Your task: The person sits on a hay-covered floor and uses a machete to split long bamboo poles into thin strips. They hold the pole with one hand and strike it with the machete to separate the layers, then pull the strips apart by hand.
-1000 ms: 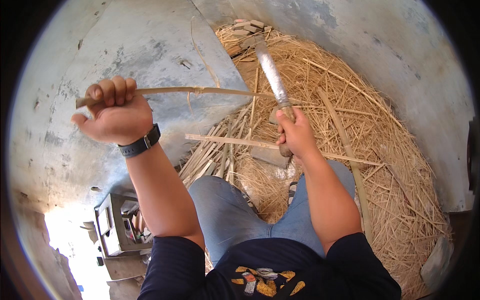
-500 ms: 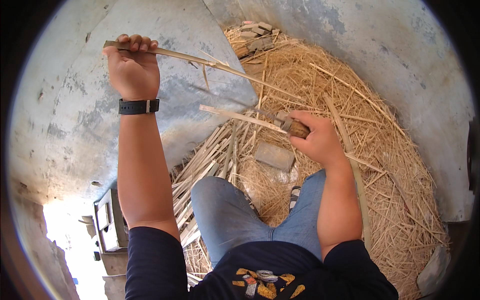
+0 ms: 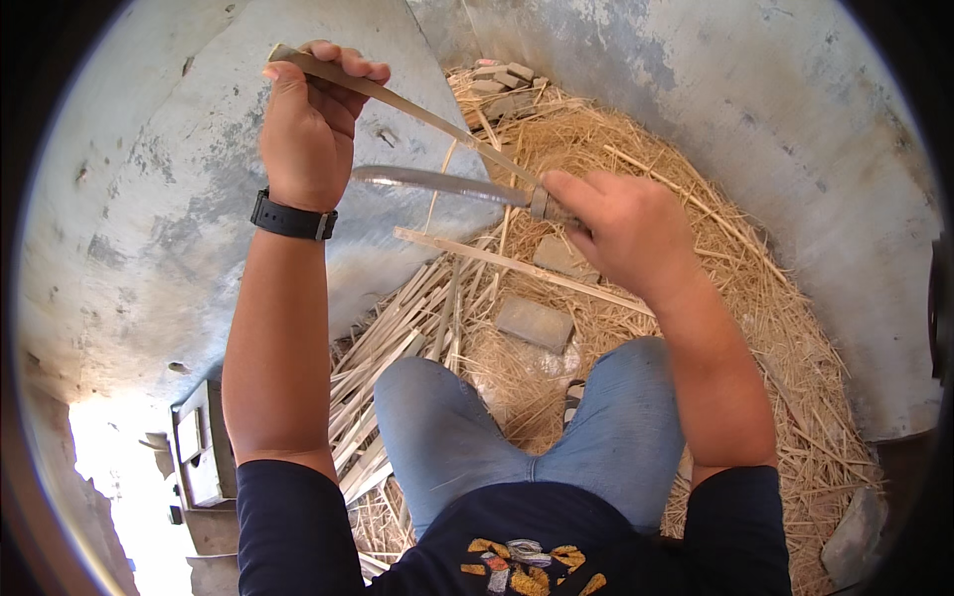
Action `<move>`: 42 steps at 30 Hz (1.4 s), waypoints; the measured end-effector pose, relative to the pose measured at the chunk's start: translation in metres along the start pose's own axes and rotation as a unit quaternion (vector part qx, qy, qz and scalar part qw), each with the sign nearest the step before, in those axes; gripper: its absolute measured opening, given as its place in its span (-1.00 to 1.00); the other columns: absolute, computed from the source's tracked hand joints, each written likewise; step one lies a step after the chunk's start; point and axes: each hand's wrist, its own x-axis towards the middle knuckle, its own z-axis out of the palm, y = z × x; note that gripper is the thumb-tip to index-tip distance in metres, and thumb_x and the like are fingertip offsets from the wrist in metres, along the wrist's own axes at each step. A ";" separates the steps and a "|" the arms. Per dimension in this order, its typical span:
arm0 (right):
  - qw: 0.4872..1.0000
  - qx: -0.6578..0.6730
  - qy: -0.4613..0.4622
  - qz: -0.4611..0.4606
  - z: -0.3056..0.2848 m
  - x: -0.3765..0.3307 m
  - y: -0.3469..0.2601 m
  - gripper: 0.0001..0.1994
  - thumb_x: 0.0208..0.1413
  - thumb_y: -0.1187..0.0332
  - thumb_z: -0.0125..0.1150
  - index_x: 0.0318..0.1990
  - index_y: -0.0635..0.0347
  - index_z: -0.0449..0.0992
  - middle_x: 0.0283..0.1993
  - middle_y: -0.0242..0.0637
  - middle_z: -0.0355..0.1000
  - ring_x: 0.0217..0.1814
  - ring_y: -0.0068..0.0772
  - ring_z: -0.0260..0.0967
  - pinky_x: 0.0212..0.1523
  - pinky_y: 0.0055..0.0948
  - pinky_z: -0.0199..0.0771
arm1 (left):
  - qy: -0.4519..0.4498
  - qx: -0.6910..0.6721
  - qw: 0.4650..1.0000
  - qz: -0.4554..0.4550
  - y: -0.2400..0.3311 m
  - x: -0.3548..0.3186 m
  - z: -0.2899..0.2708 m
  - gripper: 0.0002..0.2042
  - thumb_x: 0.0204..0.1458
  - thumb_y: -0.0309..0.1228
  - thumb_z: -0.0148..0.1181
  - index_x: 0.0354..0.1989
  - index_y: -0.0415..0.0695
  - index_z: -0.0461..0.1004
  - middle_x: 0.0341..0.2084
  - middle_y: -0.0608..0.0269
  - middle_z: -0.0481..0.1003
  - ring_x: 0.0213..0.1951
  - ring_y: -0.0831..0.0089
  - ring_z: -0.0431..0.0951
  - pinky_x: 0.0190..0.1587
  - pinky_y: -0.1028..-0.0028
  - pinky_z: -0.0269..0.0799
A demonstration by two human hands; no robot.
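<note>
Raised at the upper left, my left hand (image 3: 310, 144) grips the thick end of a long bamboo strip (image 3: 422, 115). The strip slants down to the right until it meets the fingers of my right hand (image 3: 636, 233); whether they pinch it is hidden. That hand is closed round the handle of a knife, whose grey blade (image 3: 442, 185) points left, below the strip and apart from its upper part. Lower down, another pale split strip (image 3: 517, 265) runs under my right hand, above the brick (image 3: 535, 323) between my knees.
Split bamboo strips (image 3: 383, 368) lie piled by my left knee. Shavings (image 3: 785, 377) cover the floor ahead and to the right. Broken bricks (image 3: 507, 79) sit at the far wall. A worn wall (image 3: 159, 219) rises at the left, with a grey box (image 3: 206, 447) near a bright opening.
My left hand has moved right and slightly up with the strip. My right hand has turned and risen a little, meeting the strip's far end. The knife blade now shows broader.
</note>
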 end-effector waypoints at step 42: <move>0.952 -0.055 -0.214 0.213 -0.004 -0.031 0.038 -0.75 0.04 0.39 0.29 -0.13 0.15 0.40 -0.38 -0.10 0.53 -0.30 0.02 0.56 -0.33 -0.03 0.53 | 0.131 -0.069 0.986 -0.074 -0.079 -0.004 0.114 -0.61 0.38 -0.12 -0.24 -0.50 -0.05 0.18 -0.64 0.33 0.18 -0.52 0.38 0.24 -0.31 0.34 0.29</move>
